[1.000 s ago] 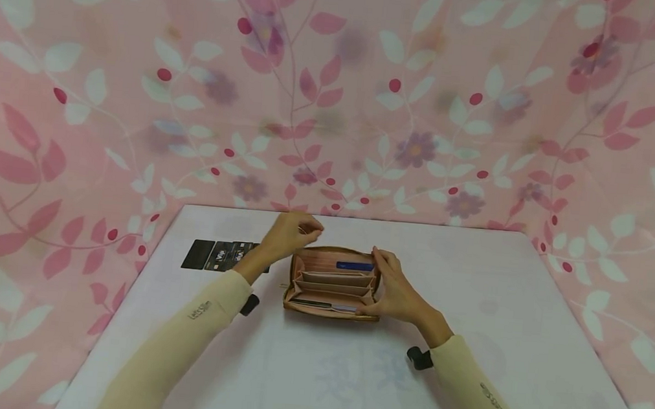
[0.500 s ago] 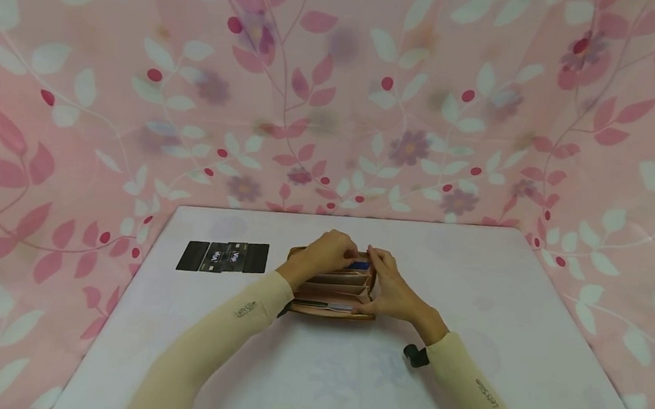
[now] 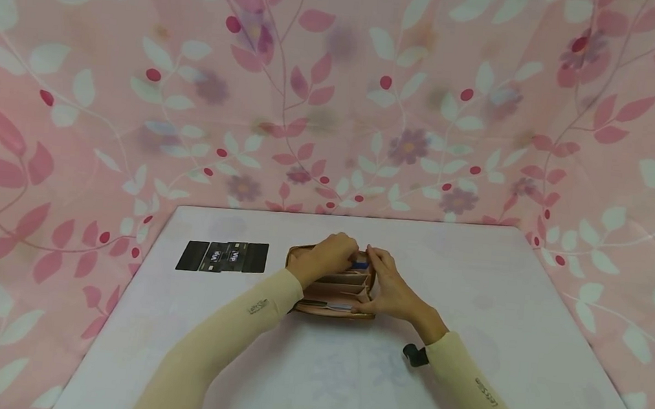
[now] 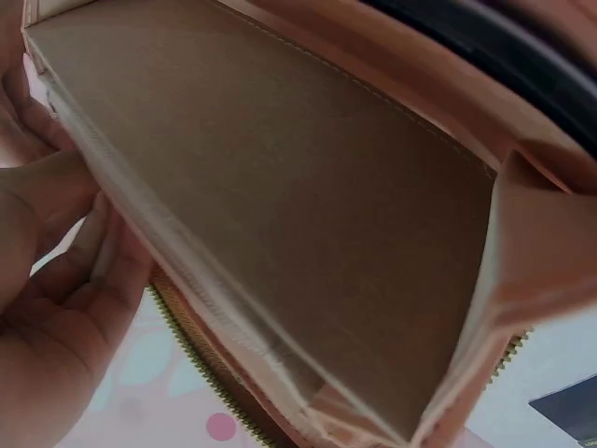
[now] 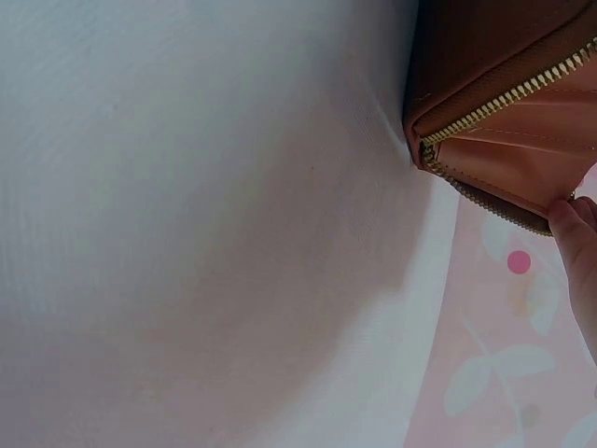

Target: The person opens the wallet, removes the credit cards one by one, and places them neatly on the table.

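Observation:
A brown zip-around wallet [image 3: 332, 313] stands unzipped on the table, its pink-tan compartments [image 4: 280, 196] facing up. My left hand [image 3: 331, 253] reaches over its left side into the back section, fingers curled at a blue card [image 3: 360, 265] that sits in a slot there. The card's left part is hidden behind those fingers. On the wallet's right end, my right hand [image 3: 392, 291] grips with the thumb at the front edge and the fingers at the back edge. In the right wrist view a fingertip presses the brass-toothed zip edge [image 5: 508, 210]. Dark and pale cards [image 3: 327, 305] lie in the front pocket.
Left of the wallet, several black cards [image 3: 221, 257], some printed "Vip", lie in an overlapping row on the white table [image 3: 313, 372]. A pink floral cloth [image 3: 336, 101] hangs behind the table's back edge. A small black wrist camera [image 3: 415, 355] sticks out by the right sleeve.
My left hand has moved right and down from above the wallet's back left corner to the blue card inside. The right hand keeps its grip; the view has shifted slightly.

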`<move>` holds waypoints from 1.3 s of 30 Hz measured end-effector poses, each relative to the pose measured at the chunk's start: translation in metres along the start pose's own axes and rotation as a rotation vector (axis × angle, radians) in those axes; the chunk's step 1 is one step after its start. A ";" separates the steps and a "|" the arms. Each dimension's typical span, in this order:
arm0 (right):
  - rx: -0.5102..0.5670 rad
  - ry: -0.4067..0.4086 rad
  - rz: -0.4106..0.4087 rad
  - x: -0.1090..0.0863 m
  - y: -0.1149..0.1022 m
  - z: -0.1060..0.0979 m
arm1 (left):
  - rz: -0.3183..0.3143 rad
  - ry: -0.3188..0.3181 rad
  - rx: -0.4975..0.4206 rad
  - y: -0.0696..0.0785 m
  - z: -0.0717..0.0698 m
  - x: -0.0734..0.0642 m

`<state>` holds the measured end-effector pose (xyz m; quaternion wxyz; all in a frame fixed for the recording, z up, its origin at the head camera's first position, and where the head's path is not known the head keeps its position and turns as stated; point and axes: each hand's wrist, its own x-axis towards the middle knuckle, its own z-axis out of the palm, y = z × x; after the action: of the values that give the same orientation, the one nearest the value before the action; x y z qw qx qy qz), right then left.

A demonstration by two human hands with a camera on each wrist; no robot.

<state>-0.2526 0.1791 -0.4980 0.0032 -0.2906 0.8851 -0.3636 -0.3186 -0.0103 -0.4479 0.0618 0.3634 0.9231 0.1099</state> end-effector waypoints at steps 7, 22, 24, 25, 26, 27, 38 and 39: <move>0.015 -0.015 0.010 -0.001 0.002 0.005 | -0.047 -0.023 -0.003 -0.001 0.005 -0.002; -0.003 -0.007 0.027 0.000 -0.002 0.004 | -0.042 0.057 0.038 0.003 -0.018 -0.003; -0.002 -0.005 0.036 0.000 -0.002 0.003 | -0.044 0.063 0.023 0.004 -0.024 -0.003; -0.001 -0.003 0.038 0.000 -0.002 0.003 | -0.045 0.065 0.016 0.005 -0.027 -0.003; -0.001 0.001 0.040 0.000 -0.002 0.003 | -0.047 0.065 0.017 0.005 -0.030 -0.003; -0.001 0.003 0.044 0.000 -0.002 0.003 | -0.047 0.067 0.015 0.006 -0.033 -0.003; -0.012 0.009 0.038 0.001 0.000 0.002 | -0.013 0.138 -0.033 -0.006 -0.062 -0.013; -0.009 0.009 0.034 0.001 -0.001 0.001 | 0.000 0.154 -0.034 -0.009 -0.065 -0.015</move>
<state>-0.2525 0.1776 -0.4986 0.0040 -0.2737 0.8915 -0.3609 -0.3264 -0.0369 -0.3867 -0.0034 0.3529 0.9231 0.1530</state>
